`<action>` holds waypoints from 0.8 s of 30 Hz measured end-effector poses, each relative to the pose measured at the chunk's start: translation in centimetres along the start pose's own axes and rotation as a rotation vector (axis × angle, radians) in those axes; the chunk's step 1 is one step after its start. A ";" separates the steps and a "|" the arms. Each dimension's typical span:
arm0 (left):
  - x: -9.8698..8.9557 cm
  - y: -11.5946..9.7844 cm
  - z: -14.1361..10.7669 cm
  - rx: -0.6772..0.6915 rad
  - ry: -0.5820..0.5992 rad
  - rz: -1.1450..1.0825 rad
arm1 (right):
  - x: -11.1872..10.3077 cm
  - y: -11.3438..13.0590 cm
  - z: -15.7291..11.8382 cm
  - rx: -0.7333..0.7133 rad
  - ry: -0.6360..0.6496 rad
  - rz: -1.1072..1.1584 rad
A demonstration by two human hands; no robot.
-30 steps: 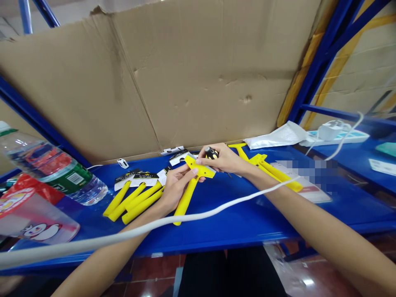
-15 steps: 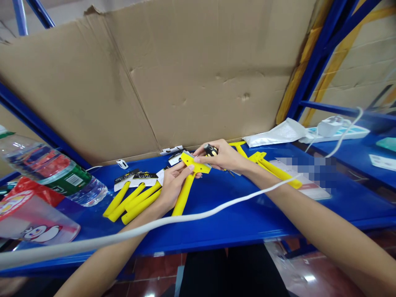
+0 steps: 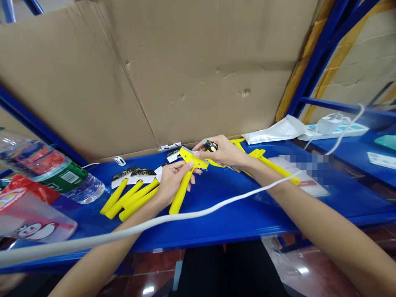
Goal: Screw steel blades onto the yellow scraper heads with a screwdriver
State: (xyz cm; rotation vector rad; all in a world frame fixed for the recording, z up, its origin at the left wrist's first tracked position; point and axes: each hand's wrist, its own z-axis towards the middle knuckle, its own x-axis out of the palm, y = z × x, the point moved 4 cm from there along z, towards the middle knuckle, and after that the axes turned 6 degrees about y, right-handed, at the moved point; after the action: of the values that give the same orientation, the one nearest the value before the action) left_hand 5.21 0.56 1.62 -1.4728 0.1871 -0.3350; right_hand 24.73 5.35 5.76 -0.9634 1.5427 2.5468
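Screwdriver handle (image 3: 209, 145) higher above yellow scraper (image 3: 181, 192)

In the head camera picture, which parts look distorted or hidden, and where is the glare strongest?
In the head view, the blue metal shelf looks curved from wide-angle distortion; a pixelated patch hides part of the white paper sheet; glare is strongest on the red floor tiles.

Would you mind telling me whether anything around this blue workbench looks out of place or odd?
A white cable stretches across the view and over the left forearm, oddly close to the work. A plastic water bottle also lies on its side at far left.
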 end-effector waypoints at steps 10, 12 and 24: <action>-2.5 0.4 1.0 0.111 -0.128 -0.126 | 0.2 -5.0 0.0 0.174 0.309 -0.718; -2.4 1.1 1.0 0.055 -0.118 -0.149 | 0.8 -5.3 -0.1 0.175 0.328 -0.765; -2.5 2.7 1.2 -0.059 -0.078 -0.094 | 2.1 -5.7 0.4 -0.006 0.420 -0.608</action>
State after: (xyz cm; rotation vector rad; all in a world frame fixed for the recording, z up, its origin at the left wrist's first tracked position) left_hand 3.49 2.67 -1.14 -1.5539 0.0657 -0.3492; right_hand 24.64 8.01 0.26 -1.7299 1.0573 2.0027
